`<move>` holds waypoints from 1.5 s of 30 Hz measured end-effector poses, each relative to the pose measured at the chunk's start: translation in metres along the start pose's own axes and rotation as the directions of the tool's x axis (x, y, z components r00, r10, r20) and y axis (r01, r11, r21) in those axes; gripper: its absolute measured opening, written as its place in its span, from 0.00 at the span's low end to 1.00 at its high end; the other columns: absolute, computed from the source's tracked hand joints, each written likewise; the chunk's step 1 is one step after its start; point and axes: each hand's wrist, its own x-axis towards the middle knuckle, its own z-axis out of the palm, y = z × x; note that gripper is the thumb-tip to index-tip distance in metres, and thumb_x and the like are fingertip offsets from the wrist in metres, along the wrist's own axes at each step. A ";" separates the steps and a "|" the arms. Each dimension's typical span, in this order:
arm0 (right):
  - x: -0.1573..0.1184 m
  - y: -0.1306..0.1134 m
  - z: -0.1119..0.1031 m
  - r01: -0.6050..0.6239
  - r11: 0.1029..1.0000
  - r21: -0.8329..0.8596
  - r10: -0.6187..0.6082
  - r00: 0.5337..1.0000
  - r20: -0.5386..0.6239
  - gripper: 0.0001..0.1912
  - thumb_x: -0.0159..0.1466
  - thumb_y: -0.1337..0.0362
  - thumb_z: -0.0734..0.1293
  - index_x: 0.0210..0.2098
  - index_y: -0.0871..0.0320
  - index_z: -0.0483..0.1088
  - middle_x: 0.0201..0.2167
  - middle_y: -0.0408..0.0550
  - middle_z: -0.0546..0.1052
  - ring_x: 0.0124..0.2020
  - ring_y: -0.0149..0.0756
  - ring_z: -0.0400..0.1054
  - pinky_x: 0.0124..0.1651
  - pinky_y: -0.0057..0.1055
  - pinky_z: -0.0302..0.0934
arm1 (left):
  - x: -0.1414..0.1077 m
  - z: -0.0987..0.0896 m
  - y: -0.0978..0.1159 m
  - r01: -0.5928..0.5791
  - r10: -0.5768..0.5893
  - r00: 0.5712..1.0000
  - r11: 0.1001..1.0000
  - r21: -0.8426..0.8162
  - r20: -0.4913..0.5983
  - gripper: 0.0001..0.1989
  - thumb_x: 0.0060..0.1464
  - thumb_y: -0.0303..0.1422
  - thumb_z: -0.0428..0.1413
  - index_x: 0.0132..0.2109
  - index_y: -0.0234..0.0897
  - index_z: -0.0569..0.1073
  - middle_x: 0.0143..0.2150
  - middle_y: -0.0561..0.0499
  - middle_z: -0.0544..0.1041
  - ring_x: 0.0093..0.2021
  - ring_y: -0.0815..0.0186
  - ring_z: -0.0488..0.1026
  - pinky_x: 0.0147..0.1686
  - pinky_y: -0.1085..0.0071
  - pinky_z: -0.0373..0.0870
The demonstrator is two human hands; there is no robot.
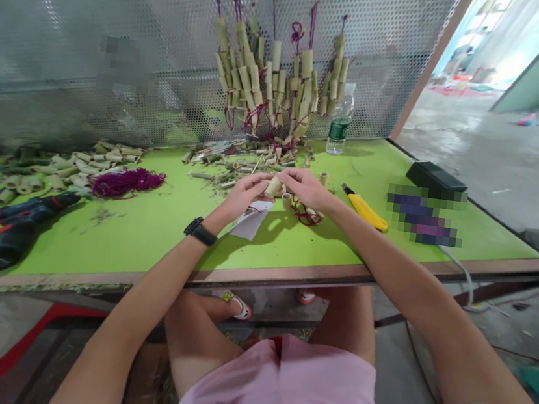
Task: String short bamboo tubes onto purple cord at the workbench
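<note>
Clearly, in the head view, everything centres on the short, pale green bamboo tube [272,187] held up at the middle of the frame, between the fingertips of the left hand [247,191] and the right hand [302,185]. Both hands seem to be pinching it, the left from its lower left side and the right at its upper right end, though the exact finger contact is too small to make out. It tilts over the lime-green tabletop [172,232], and a grip from two sides probably keeps so small and round a piece from turning. Just below the left hand lies a white sheet of paper [252,223]; beneath the right hand, near the held tube, are a second bamboo ring [286,201] and a loose loop of dark purple cord [303,214], perhaps kept there for easy reach. To the right of centre, a yellow-handled cutter [369,213] lies apart from the hands, its dark end towards them. On the left of the frame, a tangled purple cord bundle [127,183] rests beside a pile of cut bamboo pieces [70,168], with a black power drill [20,233] at lower left. Strung bamboo clusters [306,64] hang at upper centre against a perforated metal panel [173,26], presumably to keep their cords untangled.
</note>
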 end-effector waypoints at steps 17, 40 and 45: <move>0.006 -0.003 0.011 -0.256 0.847 0.466 0.238 0.966 0.099 0.25 0.72 0.43 0.71 0.30 0.52 0.63 0.22 0.36 0.57 0.22 0.31 0.52 0.27 0.31 0.54 | -0.006 0.014 0.013 -0.249 0.286 0.953 0.928 0.278 -0.102 0.32 0.64 0.59 0.62 0.61 0.39 0.76 0.48 0.40 0.87 0.46 0.57 0.85 0.45 0.60 0.83; 0.007 0.005 0.010 -0.139 0.908 0.396 0.186 0.979 -0.084 0.27 0.76 0.45 0.70 0.28 0.54 0.62 0.24 0.38 0.61 0.22 0.28 0.52 0.27 0.28 0.51 | -0.015 0.008 0.019 -0.332 0.563 0.827 0.508 0.795 -0.014 0.21 0.75 0.49 0.53 0.53 0.40 0.84 0.43 0.43 0.88 0.39 0.59 0.82 0.47 0.62 0.73; 0.006 0.003 0.009 -0.125 0.907 0.402 0.180 0.978 -0.103 0.23 0.78 0.51 0.69 0.29 0.55 0.63 0.23 0.37 0.62 0.22 0.27 0.52 0.27 0.27 0.50 | -0.014 0.007 0.021 -0.306 0.507 0.862 0.471 0.827 0.030 0.26 0.77 0.51 0.48 0.55 0.39 0.84 0.40 0.42 0.88 0.37 0.58 0.82 0.44 0.62 0.69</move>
